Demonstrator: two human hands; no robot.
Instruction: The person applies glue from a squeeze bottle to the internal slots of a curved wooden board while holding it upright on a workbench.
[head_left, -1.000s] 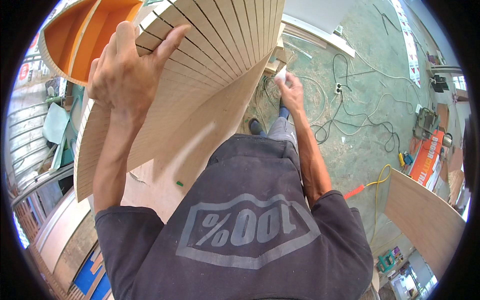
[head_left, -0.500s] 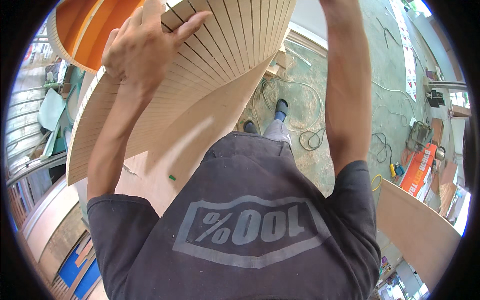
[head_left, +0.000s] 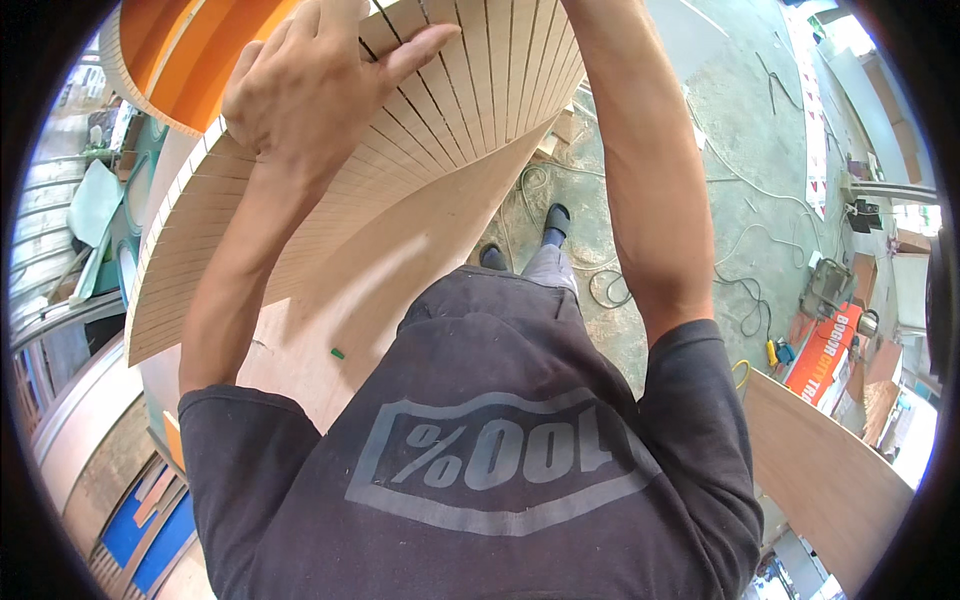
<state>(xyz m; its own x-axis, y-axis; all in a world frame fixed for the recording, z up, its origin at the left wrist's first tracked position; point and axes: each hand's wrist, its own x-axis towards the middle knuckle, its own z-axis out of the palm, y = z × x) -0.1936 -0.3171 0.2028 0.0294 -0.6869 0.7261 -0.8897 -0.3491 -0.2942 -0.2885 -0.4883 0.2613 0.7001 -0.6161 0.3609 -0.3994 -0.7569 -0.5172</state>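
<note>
A curved plywood panel [head_left: 440, 110] with rows of narrow parallel slots stands in front of me, bowed into an arc. My left hand [head_left: 305, 90] grips its upper edge, the thumb lying along the slotted face and the other fingers bent over the rim. Their tips are hidden or cut off by the top of the picture. My right forearm [head_left: 645, 150] reaches up past the panel's right side, and the hand at its end is out of the picture. Below the slotted panel lies a smooth, pale wooden sheet [head_left: 400, 260] with a small green piece [head_left: 338, 353] on it.
An orange curved shell [head_left: 185, 60] with a slotted rim stands at the far left. Cables [head_left: 610, 285] loop over the dusty green floor. To the right are an orange box [head_left: 825, 350], tools and a wooden board [head_left: 830, 470]. Boards [head_left: 110, 450] are stacked at the left.
My right forearm has swung left, nearer the panel. The left hand has shifted slightly right, still on the panel's edge. The surroundings on the right have slid left in view.
</note>
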